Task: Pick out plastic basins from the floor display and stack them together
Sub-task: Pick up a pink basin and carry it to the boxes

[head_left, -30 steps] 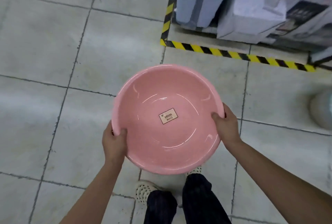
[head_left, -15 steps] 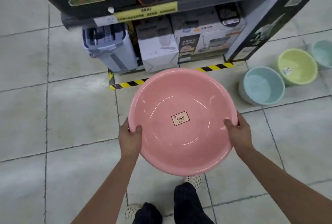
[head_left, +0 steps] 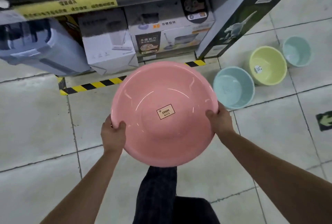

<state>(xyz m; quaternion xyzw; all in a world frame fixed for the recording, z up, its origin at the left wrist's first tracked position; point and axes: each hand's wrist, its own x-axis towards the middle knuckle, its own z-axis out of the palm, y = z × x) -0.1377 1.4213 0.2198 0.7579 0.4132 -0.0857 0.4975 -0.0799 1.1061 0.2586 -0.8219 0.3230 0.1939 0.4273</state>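
Head view: a pink basin (head_left: 165,114) is gripped at its rim by both hands.
The left hand (head_left: 113,134) and right hand (head_left: 221,123) are curled over opposite edges; it is held above the floor (head_left: 36,124), near a blue basin (head_left: 233,88), a yellow-green basin (head_left: 268,65) and a teal basin (head_left: 296,51) set there.

Lit brightly and evenly from overhead, with thin curved glints on the pink basin (head_left: 154,142) and faint shadow on the floor (head_left: 36,124). Blurs at upper left around the shelf label (head_left: 68,6) and blue-grey container (head_left: 41,49); bends tile lines near the edges.
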